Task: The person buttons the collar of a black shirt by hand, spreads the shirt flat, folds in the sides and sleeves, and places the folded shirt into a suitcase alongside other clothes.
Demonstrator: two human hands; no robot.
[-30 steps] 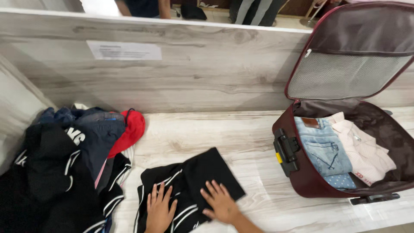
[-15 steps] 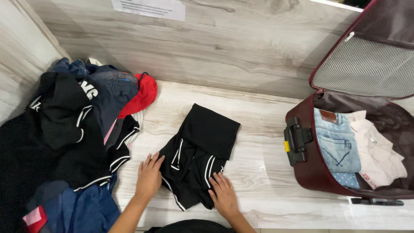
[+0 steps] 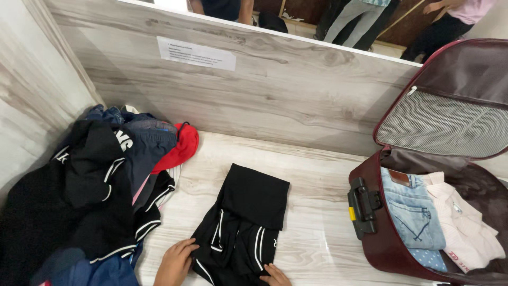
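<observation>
A black garment with white stripes lies folded on the pale wooden table, its far half doubled over. My left hand rests at the garment's near left edge, fingers touching the cloth. My right hand shows only as fingertips at the bottom of the view, pressing on the near right corner. Neither hand lifts the cloth.
A heap of dark clothes with a red piece fills the left corner. An open maroon suitcase stands at right, holding blue jeans and a pale pink shirt. A wooden partition with a paper label backs the table; people stand beyond it.
The view has tilted up, so my hands sit lower in frame. They have slid from the garment's middle to its near edge and corners. The garment is now folded narrower.
</observation>
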